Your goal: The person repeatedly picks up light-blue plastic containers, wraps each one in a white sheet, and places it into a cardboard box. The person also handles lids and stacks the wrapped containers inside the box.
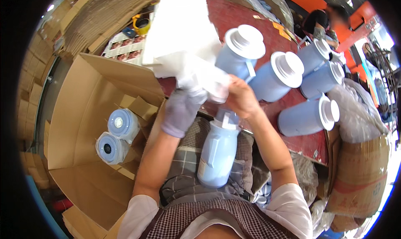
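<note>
A thin white plastic bag (210,77), blurred by motion, stretches between my two hands above the table's near edge. My left hand (184,110), in a grey glove, grips its left side. Bare fingers of my right hand (242,96) pinch its right end. A light blue vacuum jug (218,154) with a handle and a pale label rests across my lap, its top towards the table and just below my hands. Beyond the bag, a thick white stack of bags or sheets (181,25) lies on the red table (216,10).
Several blue jugs with white lids, one the nearest jug (300,118), stand or lean at the right. An open cardboard box (72,119) on my left holds two wrapped jugs (122,123). Yellow tape (141,24) lies by the stack. Another person (322,22) sits across the table.
</note>
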Action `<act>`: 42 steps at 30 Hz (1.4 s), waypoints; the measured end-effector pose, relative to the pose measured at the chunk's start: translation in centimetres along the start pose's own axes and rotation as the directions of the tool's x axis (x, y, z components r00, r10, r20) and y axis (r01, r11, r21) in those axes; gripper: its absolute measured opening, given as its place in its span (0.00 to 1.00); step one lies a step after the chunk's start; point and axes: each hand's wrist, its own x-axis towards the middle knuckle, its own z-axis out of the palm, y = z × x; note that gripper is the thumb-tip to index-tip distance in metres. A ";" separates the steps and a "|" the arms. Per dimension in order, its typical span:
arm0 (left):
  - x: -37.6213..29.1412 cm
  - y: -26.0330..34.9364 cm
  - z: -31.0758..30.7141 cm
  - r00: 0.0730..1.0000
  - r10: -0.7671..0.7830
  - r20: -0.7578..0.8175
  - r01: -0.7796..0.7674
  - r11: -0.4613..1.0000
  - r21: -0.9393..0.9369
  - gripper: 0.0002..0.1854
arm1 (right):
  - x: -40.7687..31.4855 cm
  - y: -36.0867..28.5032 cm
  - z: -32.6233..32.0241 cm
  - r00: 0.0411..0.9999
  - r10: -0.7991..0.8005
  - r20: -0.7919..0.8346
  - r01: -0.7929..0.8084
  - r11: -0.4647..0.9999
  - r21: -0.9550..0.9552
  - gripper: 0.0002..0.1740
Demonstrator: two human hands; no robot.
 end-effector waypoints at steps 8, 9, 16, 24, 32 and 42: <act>-4.3 -8.5 -0.5 0.852 0.096 0.514 -0.291 0.904 0.312 0.19 | -11.7 3.9 -9.0 0.827 -0.411 0.385 0.311 -0.236 -0.921 0.03; -5.3 -10.5 -0.6 0.862 -0.104 0.496 -0.136 0.896 0.423 0.19 | -12.5 5.8 -9.8 0.836 -0.437 0.333 0.298 -0.148 -0.943 0.03; -12.6 -12.1 0.4 0.881 -0.285 0.377 0.057 0.856 0.513 0.14 | -16.8 11.5 -9.5 0.775 -0.589 -0.231 -0.099 0.247 -0.964 0.09; -15.4 -2.7 3.8 0.922 0.304 0.241 -0.385 0.642 0.663 0.14 | -19.8 13.3 -8.9 0.642 -0.727 0.241 0.294 -0.056 -0.954 0.06; -19.9 -7.0 -0.8 0.755 0.264 0.600 -0.624 0.571 0.533 0.13 | -25.4 15.7 -10.2 0.833 -0.496 0.246 0.282 -0.003 -0.959 0.07; -21.3 -7.0 -2.7 0.675 0.013 0.737 -0.607 0.579 0.545 0.12 | -26.9 13.1 -9.9 0.892 -0.180 0.415 0.416 -0.030 -0.909 0.07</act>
